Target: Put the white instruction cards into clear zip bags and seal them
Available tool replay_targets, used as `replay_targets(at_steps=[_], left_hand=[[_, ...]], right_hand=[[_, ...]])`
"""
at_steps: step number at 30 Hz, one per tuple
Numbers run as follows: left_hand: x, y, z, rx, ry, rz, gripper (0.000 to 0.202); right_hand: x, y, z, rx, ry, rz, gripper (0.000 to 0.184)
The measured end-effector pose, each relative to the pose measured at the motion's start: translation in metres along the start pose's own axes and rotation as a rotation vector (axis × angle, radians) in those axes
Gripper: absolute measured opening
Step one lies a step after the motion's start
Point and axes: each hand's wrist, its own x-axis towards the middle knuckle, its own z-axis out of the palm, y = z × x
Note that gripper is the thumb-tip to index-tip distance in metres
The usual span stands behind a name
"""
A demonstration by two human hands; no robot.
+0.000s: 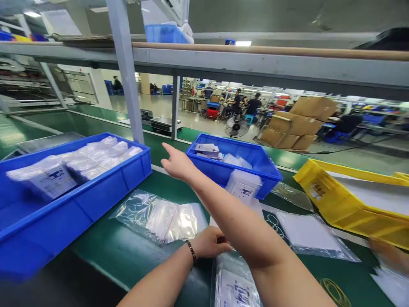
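My right arm crosses over my left one, and my right hand (178, 163) reaches up and to the left between two blue bins. Its index finger and thumb stretch apart, with nothing held. Below, my left hand (209, 244), a dark bead bracelet at the wrist, has curled fingers; whatever they grip is hidden. Beside it lies a banded stack of clear plastic bags (174, 219). A plastic-wrapped pack of printed cards (234, 288) sits just below it. Another bagged printed pack (244, 187) leans against the right blue bin (231, 169), partly behind my forearm.
At left, a long blue bin (105, 194) holds bundled bagged packs. On the right stand a yellow bin (345, 204), a bag of white sheets (308, 232) and rubber bands (335, 292). Another person's hand (391, 256) is at the right edge. A shelf post (126, 72) rises behind.
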Motion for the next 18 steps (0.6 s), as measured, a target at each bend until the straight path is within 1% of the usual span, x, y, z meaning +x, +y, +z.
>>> replay_targets(at_steps=[2, 4, 6, 7, 9, 11, 13, 15, 16, 18], left_hand=[[0.000, 0.003, -0.002, -0.071, -0.022, -0.003, 0.034], [0.000, 0.007, -0.004, -0.149, -0.043, -0.020, 0.038], [0.000, 0.012, -0.007, -0.218, -0.056, -0.043, 0.042], [-0.001, 0.015, -0.008, -0.272, -0.081, -0.064, 0.045], [-0.003, 0.021, -0.009, -0.340, -0.143, -0.102, 0.048], [-0.005, 0.025, -0.008, -0.344, -0.171, -0.132, 0.050], [-0.007, 0.024, -0.005, -0.319, -0.186, -0.174, 0.050], [-0.007, 0.017, -0.002, -0.301, -0.185, -0.219, 0.050], [-0.007, 0.013, 0.000, -0.291, -0.190, -0.244, 0.051], [-0.005, 0.005, 0.002, -0.273, -0.186, -0.291, 0.053]], right_hand=[[-0.011, 0.004, -0.003, -0.024, -0.008, -0.027, 0.057], [-0.035, 0.016, -0.010, -0.050, -0.046, -0.057, 0.044], [-0.068, 0.036, -0.018, -0.057, -0.063, -0.035, 0.031], [-0.088, 0.049, -0.023, -0.060, -0.049, -0.007, 0.028], [-0.131, 0.079, -0.030, -0.092, 0.032, 0.073, 0.025], [-0.176, 0.111, -0.033, -0.169, 0.142, 0.165, 0.024], [-0.217, 0.140, -0.029, -0.231, 0.239, 0.282, 0.028], [-0.249, 0.163, -0.019, -0.299, 0.239, 0.399, 0.038], [-0.261, 0.172, -0.013, -0.322, 0.213, 0.455, 0.043], [-0.275, 0.183, 0.000, -0.330, 0.148, 0.553, 0.049]])
